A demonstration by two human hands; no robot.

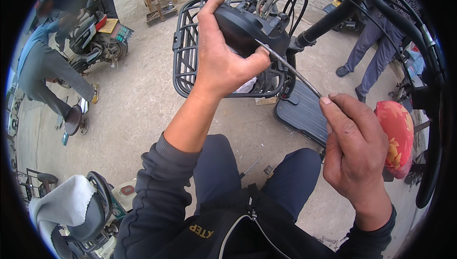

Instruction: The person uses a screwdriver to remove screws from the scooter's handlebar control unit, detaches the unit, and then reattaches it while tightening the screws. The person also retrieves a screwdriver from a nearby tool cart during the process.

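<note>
My left hand [221,62] grips a black plastic housing [237,17], probably a scooter's headlight or dash unit, with the thumb along its lower side. In my right hand [357,144] is a thin metal shaft [300,75], likely a screwdriver's; any handle is hidden in the palm. Its far end meets the housing's lower edge near my left thumb. Behind and beneath the housing is a black wire basket [178,76], with something white inside. Loose wires [266,0] come out at the housing's back, beside the black steering column [332,16].
The scooter's footboard [301,109] and a red flowered seat cover [394,134] are at right. A screwdriver [252,166] lies between my knees. One person [50,62] bends by a motorcycle [96,41] at left; another's legs [375,48] stand at right. A cloth-draped vehicle [85,216] is lower left.
</note>
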